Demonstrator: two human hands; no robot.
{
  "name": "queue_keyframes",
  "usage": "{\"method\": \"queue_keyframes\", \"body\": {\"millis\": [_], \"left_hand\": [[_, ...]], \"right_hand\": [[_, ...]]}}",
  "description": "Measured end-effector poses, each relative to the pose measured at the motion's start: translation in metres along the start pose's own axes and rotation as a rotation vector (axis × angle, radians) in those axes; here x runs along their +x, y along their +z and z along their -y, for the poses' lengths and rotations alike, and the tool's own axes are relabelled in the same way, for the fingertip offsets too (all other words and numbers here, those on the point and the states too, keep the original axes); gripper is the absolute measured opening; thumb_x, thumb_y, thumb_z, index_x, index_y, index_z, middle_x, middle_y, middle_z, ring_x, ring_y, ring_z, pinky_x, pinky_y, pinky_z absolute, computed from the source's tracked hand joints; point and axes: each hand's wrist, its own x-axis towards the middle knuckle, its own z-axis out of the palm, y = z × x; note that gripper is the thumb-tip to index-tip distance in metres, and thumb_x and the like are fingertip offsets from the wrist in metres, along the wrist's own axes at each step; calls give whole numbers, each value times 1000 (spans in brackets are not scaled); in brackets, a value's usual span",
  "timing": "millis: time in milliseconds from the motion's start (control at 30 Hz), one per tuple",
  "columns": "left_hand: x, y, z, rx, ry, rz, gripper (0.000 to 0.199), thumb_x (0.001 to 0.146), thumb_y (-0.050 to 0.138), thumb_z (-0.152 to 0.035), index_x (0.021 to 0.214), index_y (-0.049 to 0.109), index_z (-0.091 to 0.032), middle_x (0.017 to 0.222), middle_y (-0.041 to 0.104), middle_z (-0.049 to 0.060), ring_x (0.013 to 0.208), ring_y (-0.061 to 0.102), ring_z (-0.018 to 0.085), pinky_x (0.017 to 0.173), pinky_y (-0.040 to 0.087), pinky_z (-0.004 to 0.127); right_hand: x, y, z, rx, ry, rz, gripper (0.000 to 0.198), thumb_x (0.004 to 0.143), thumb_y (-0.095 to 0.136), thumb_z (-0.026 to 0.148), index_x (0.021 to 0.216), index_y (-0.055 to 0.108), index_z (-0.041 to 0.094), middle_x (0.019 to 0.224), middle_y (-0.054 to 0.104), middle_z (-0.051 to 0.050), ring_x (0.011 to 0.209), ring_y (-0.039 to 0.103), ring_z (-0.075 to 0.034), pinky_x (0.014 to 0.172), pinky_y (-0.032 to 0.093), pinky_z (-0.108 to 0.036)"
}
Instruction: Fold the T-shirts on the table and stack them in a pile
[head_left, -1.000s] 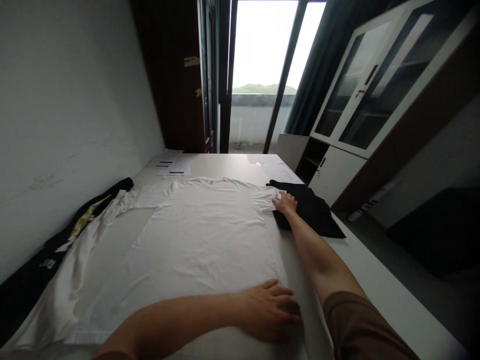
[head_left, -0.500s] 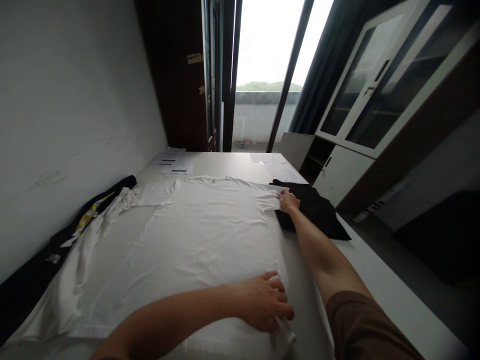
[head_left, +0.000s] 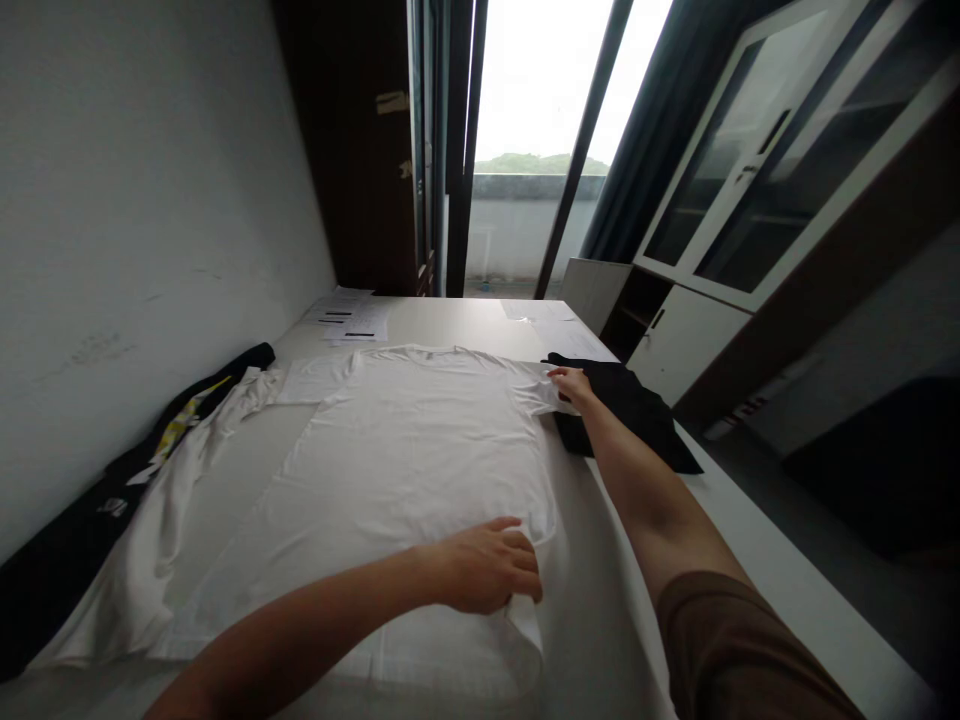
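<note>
**Left hand has come inward, shirt edge with it**

Since the earlier frame, my left hand (head_left: 487, 568) has shifted left, bringing the lower right edge of the white shirt (head_left: 420, 440) along; my right hand (head_left: 570, 385) has moved only slightly, and the sleeve (head_left: 531, 388) beside it looks more bunched.

I judge the shirt light, limp and thin, not fragile, likely to wrinkle or slide on the table (head_left: 442, 318). The side seam near the hem and the sleeve end look like the best places to hold.

The shirt lies spread on the table, collar away from me. My left fingers are curled narrow around its edge, a loose fold hanging below them; their tips are partly hidden. My right fingers hold the sleeve end, next to the black cloth (head_left: 637, 420).
</note>
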Motion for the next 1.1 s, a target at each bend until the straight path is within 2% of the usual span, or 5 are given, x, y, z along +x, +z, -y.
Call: {"method": "queue_keyframes", "body": {"millis": [167,333,667,967,1100], "left_hand": [[-23,-5,0,-42,-73,-24,29,91,56,-11,115,66,-24,121,70,2,124,56,19,124,23,43],[-41,-3,-2,-103,-80,-65,34,87,55,-6,115,66,-21,125,70,3,124,58,19,113,38,33],[-51,25,2,-157,-83,-136,37,83,54,-4,114,67,-19,124,70,5,119,61,20,111,43,33],[-43,35,-3,-254,-37,-176,35,81,54,-4,110,65,-18,125,68,8,125,58,20,112,45,32],[-40,32,-4,-278,-38,-172,31,81,57,-5,109,65,-18,124,68,8,124,59,21,111,45,31]], "right_hand": [[14,2,17,-137,-65,-76,33,81,60,17,106,81,24,106,78,-8,105,70,-25,95,50,-31],[22,7,26,-152,-99,-100,40,80,56,12,110,81,24,111,78,-6,104,71,-23,93,51,-29],[26,-3,11,-236,23,-86,40,79,57,11,111,80,20,113,77,-12,106,71,-26,93,51,-31],[7,14,-17,-287,1,-7,37,90,61,29,122,74,19,117,75,-14,110,69,-28,93,51,-31],[6,15,-20,-358,14,11,49,91,65,42,133,67,16,126,70,-19,116,67,-31,95,50,-35]]}}
